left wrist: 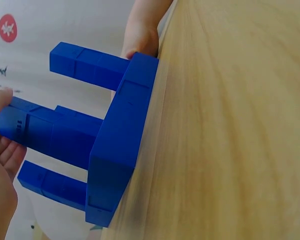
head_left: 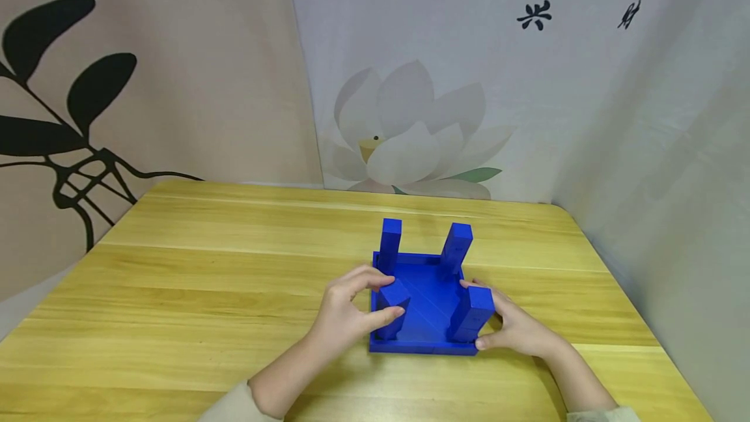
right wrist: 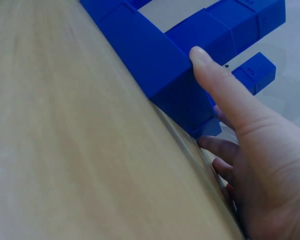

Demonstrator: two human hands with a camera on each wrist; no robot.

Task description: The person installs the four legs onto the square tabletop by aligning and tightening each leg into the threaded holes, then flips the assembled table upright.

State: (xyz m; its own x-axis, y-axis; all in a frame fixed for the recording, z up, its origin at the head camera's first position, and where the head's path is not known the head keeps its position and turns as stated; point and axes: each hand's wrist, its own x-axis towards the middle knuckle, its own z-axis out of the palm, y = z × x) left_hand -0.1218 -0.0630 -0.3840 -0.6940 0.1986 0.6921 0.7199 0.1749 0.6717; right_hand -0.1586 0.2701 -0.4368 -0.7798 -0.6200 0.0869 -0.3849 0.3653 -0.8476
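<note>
A blue square tray-like base (head_left: 423, 348), shaped like an upturned small table, lies flat with a post standing at each corner. My left hand (head_left: 346, 310) pinches the upper end of the near-left post (head_left: 395, 293) between thumb and fingers; the left wrist view shows this post (left wrist: 55, 132) rising from the base. At the base's right side, my right hand (head_left: 518, 329) grips the edge, its thumb at the near-right corner beside the near-right post (head_left: 473, 311). The right wrist view shows that thumb (right wrist: 225, 90) against the base's corner. Two far posts stand untouched, including the far-left post (head_left: 389, 243).
The wooden table (head_left: 205, 285) extends widely to the left of the base and less to the right. Behind it hangs a printed cloth (head_left: 410, 83) with a lotus and dark characters. Another pale cloth (head_left: 662, 168) borders the right side.
</note>
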